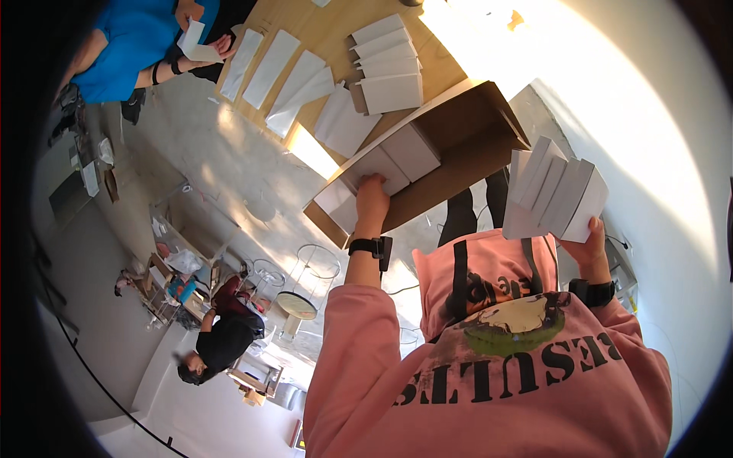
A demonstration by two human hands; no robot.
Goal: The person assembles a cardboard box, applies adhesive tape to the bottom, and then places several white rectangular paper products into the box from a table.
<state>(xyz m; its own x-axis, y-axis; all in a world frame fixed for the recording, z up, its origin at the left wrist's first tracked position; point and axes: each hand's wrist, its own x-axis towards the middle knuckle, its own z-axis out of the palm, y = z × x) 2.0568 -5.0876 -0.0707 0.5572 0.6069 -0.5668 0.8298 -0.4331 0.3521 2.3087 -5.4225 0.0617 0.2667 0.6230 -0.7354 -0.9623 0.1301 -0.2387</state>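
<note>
A long brown cardboard carton lies open in front of me, its near end by the table edge. White boxes stand side by side in its left part; bare cardboard shows at the right. My left hand reaches inside with curled fingers against these boxes; its fingertips are hidden, so what they grip is unclear. Out to the right, my right hand holds a row of several slim white boxes pressed together, with the thumb showing on the nearest one.
The wooden table bears fanned white boxes and flat white pieces. A person in blue handles a folded white piece at upper left. Another person in black is beyond stools. A white wall rises at right.
</note>
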